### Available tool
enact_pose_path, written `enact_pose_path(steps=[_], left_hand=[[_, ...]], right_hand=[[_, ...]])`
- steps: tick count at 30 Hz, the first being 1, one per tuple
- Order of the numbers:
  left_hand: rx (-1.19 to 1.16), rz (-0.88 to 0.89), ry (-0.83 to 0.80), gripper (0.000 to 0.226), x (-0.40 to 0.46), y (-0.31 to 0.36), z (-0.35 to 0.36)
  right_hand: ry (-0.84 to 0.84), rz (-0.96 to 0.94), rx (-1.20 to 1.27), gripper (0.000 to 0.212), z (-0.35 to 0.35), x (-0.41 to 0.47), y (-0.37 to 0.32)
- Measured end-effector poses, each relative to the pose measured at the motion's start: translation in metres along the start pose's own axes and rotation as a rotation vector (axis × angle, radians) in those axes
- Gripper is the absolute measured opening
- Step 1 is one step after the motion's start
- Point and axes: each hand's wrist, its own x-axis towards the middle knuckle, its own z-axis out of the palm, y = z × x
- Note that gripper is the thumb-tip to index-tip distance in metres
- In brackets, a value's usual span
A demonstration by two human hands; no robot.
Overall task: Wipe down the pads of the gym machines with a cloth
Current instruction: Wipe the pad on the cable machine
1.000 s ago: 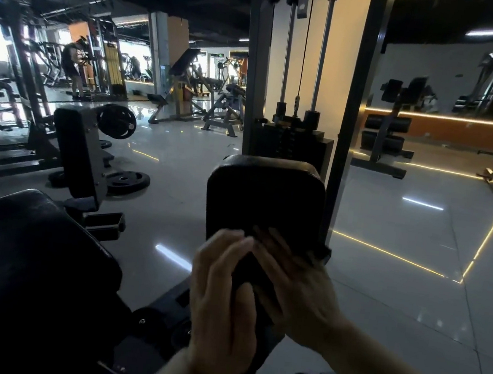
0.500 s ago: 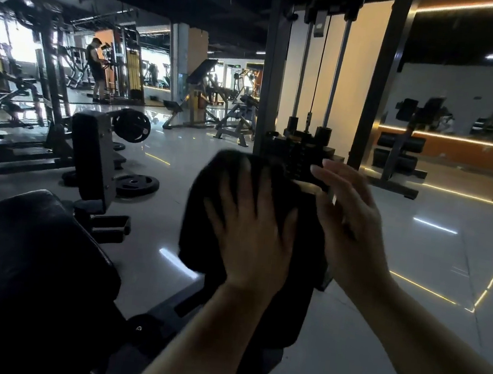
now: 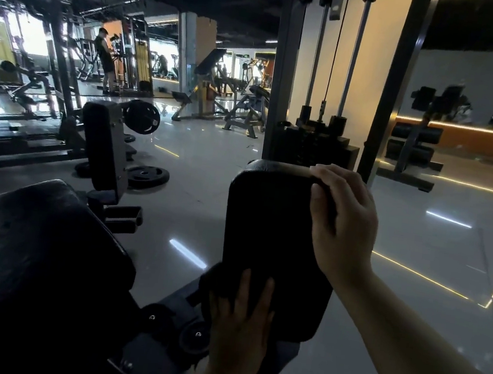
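Note:
A black upright pad (image 3: 270, 236) of a weight-stack machine stands right in front of me. My right hand (image 3: 341, 226) grips the pad's upper right corner, fingers curled over its top edge. My left hand (image 3: 239, 322) presses a dark cloth (image 3: 214, 285) flat against the pad's lower left part. The cloth is nearly the same black as the pad, and only its bunched edge shows left of and above my fingers.
A large black seat pad (image 3: 28, 256) fills the lower left. Another upright pad (image 3: 101, 144) with weight plates (image 3: 146, 177) stands to the left. The weight stack (image 3: 315, 148) and frame posts rise behind the pad. A person (image 3: 104, 57) stands far off. Glossy floor lies to the right.
My left hand slid the cloth from the pad's top down to its lower left. My right hand, open in the air half a second ago, now clasps the upper right corner.

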Motion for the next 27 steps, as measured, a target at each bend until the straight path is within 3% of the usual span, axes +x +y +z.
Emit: enact_pose_path(steps=[4, 9, 16, 19, 22, 27], left_hand=[[-0.085, 0.096, 0.090, 0.046, 0.080, 0.002, -0.031], [-0.162, -0.024, 0.111, 0.044, 0.180, 0.014, -0.069], [-0.292, -0.150, 0.231, 0.054, 0.113, 0.009, -0.035], [-0.314, -0.156, 0.143, 0.060, 0.040, 0.003, -0.009], [-0.300, -0.277, 0.049, 0.060, -0.004, -0.003, 0.006], [-0.446, -0.196, 0.198, 0.053, 0.076, 0.004, -0.030]], right_hand=[[0.007, -0.036, 0.177, 0.027, -0.001, -0.004, 0.010], [-0.009, -0.014, 0.247, 0.027, -0.001, -0.007, 0.013], [0.032, -0.018, 0.191, 0.026, 0.000, -0.007, 0.010], [0.061, -0.027, 0.192, 0.024, 0.002, -0.008, 0.009], [0.073, -0.023, 0.201, 0.023, 0.003, -0.008, 0.009], [0.056, -0.017, 0.209, 0.023, 0.002, -0.008, 0.010]])
